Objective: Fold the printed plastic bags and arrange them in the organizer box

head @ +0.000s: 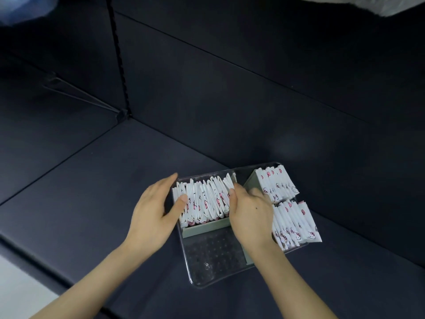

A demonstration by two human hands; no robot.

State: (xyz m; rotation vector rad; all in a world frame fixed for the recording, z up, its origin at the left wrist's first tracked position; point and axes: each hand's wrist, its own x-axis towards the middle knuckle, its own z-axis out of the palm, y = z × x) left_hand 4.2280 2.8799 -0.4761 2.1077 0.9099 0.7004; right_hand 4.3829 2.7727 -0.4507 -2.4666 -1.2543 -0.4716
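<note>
A clear plastic organizer box (216, 276) with grey dividers sits on a dark cushion. Folded white bags with pink cartoon print stand in a row (203, 201) in its far-left compartment. Two more stacks fill the right side, one at the back (279, 184) and one in front (296, 224). My left hand (154, 215) rests against the left end of the row, fingers straight, thumb on the first bag. My right hand (249, 212) presses the row's right end, thumb against the last bag; its fingertips are hidden. The near-left compartment holds no bags.
The box lies on a dark navy sofa seat (92, 203), with the backrest (253, 100) rising close behind it. A pale floor (18, 291) shows at the lower left past the seat's front edge.
</note>
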